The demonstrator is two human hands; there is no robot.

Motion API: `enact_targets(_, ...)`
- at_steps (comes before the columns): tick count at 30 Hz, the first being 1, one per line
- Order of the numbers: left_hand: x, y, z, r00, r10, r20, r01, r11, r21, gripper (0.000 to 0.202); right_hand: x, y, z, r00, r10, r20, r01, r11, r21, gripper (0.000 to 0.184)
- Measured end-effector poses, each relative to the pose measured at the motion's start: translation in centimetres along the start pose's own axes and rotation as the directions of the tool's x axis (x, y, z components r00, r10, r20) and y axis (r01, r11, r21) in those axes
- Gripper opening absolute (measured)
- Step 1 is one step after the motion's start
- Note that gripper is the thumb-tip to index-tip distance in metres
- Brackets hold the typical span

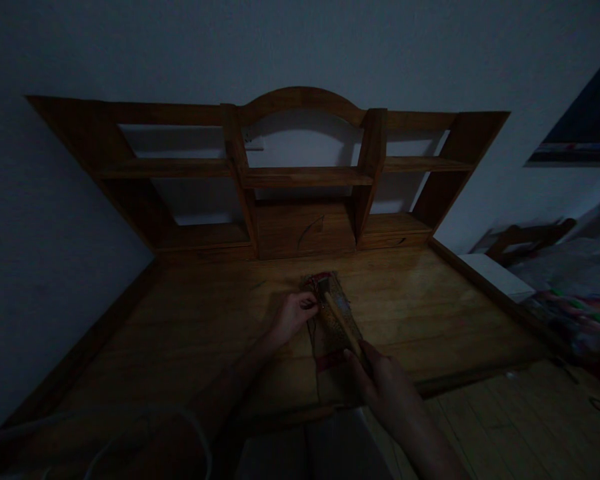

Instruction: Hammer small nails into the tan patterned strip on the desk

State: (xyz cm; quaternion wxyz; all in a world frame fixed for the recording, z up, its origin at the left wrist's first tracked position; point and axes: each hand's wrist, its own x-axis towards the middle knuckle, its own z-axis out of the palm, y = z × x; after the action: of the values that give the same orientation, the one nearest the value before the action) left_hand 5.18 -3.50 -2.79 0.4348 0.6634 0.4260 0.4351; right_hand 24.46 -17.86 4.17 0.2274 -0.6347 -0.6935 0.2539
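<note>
My right hand (383, 380) is wrapped round the wooden handle of a hammer (344, 321). Its small dark head rests over a narrow patterned cloth (337, 330) with dark red bands, laid lengthwise on the wooden desk. Just left of the hammer head, my left hand (296, 313) has thumb and fingertips pinched together at the cloth's edge. What sits between those fingertips is too small and dim to make out.
A wooden shelf unit (307, 177) stands along the back of the desk (205, 313). To the right are a white surface (497, 275), a wooden chair back (535, 235) and plastic-wrapped things (575, 267). A pale cable (180, 410) crosses at lower left. The room is dark.
</note>
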Motion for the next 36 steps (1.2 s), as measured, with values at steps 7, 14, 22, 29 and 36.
enact_targets(7,0.12,-0.05,0.03,1.0,-0.017,0.004,0.017,1.0,0.014,0.017,-0.42,-0.24,-0.27,1.0,0.024,-0.019,-0.023,0.999,0.036,0.047)
enact_targets(14,0.17,-0.11,0.15,0.998,-0.062,-0.023,0.061,0.998,-0.025,0.012,-0.3,-0.45,0.03,1.0,-0.013,0.015,0.012,0.993,0.114,0.044)
enact_targets(22,-0.09,0.12,-0.03,1.0,-0.029,-0.007,0.029,1.0,0.009,0.013,-0.42,-0.27,0.19,1.0,0.021,-0.023,-0.019,0.995,0.094,0.047)
enact_targets(29,0.1,-0.26,0.07,0.999,-0.029,-0.021,0.029,0.999,0.013,0.015,-0.58,-0.43,0.25,0.999,0.008,-0.046,-0.001,0.99,0.142,0.046)
enact_targets(36,0.09,-0.18,0.11,0.999,0.003,-0.053,0.001,0.997,0.072,0.014,-0.89,-0.02,0.41,0.997,0.039,-0.068,-0.032,0.995,0.097,0.052)
